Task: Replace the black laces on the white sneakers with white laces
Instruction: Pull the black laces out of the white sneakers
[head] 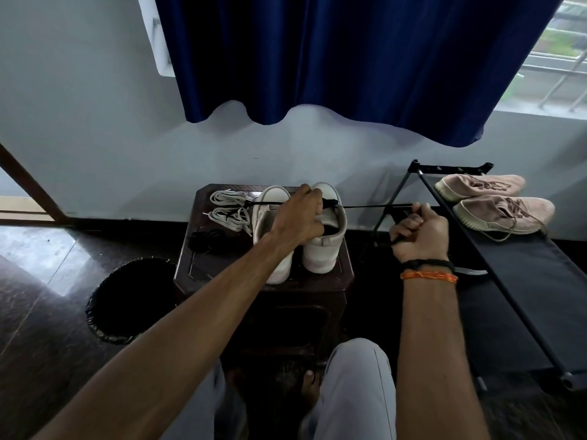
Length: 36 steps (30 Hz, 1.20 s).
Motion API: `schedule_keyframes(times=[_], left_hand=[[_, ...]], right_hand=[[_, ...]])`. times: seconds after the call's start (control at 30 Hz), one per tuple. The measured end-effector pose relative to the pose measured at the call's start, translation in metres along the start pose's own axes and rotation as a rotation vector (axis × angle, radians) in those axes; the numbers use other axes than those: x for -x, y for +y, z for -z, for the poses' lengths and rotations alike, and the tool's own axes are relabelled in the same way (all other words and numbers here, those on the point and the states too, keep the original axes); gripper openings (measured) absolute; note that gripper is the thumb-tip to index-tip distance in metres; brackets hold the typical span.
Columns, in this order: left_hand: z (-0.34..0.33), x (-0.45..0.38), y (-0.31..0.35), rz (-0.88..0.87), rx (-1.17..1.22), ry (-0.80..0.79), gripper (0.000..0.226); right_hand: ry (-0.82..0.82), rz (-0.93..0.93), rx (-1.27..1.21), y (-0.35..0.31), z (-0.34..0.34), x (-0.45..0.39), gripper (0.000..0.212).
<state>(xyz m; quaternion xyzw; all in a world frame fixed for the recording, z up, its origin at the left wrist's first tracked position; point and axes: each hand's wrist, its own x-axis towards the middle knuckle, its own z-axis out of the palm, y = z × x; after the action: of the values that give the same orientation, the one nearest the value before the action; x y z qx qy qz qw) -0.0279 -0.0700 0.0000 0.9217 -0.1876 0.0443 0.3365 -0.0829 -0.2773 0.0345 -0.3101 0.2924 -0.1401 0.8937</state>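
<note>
1. A blue curtain (349, 58) hangs over the pale wall.
2. A black shoe rack (524, 281) on the right carries a pair of pink sneakers (495, 204).
3. A dark brown stool (222, 274) holds two white sneakers (320, 249) side by side, toes toward the wall.
4. The left hand (298, 217) curls over the right sneaker's opening, gripping it.
5. The right hand (419, 233), closed in a fist, pinches a black lace (365, 206) stretched taut from that sneaker.
6. White laces (228, 209) lie bundled on the stool, left of the sneakers.
7. Another black lace heap (206, 241) sits just in front of them.
</note>
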Motion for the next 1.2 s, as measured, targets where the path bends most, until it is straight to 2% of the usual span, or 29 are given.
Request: schedule_keyframes(times=[0.13, 0.27, 0.47, 0.6, 0.67, 0.77, 0.87, 1.07, 1.2], left_hand=[[-0.005, 0.001, -0.001, -0.055, 0.021, 0.041, 0.024], [-0.007, -0.007, 0.004, -0.098, -0.001, 0.089, 0.019], [-0.004, -0.023, 0.009, -0.118, -0.134, -0.013, 0.033], [-0.005, -0.03, 0.01, -0.176, -0.173, -0.024, 0.031], [-0.007, -0.033, 0.008, -0.206, -0.181, 0.005, 0.024], [-0.012, -0.035, 0.005, -0.248, -0.206, 0.034, 0.015], [-0.017, -0.036, -0.002, -0.251, -0.151, 0.076, 0.017], [-0.011, -0.038, -0.008, -0.187, 0.098, 0.112, 0.01], [-0.004, -0.04, -0.012, -0.195, 0.106, 0.005, 0.006]], right_hand=[[0.101, 0.065, 0.095, -0.004, 0.016, -0.002, 0.03], [0.142, 0.149, 0.555, 0.023, 0.02, 0.0, 0.021], [0.021, 0.171, 0.991, 0.06, 0.021, -0.009, 0.02], [0.048, 0.394, 1.395, 0.068, 0.016, -0.006, 0.021], [0.05, 0.53, 1.407, 0.072, 0.013, -0.005, 0.026], [-0.034, 0.696, 1.309, 0.079, 0.009, -0.007, 0.042], [-0.131, 0.753, 1.301, 0.086, 0.003, -0.011, 0.028], [-0.134, 0.933, 1.439, 0.091, -0.002, -0.027, 0.03], [-0.165, 0.978, 1.491, 0.091, -0.009, -0.032, 0.033]])
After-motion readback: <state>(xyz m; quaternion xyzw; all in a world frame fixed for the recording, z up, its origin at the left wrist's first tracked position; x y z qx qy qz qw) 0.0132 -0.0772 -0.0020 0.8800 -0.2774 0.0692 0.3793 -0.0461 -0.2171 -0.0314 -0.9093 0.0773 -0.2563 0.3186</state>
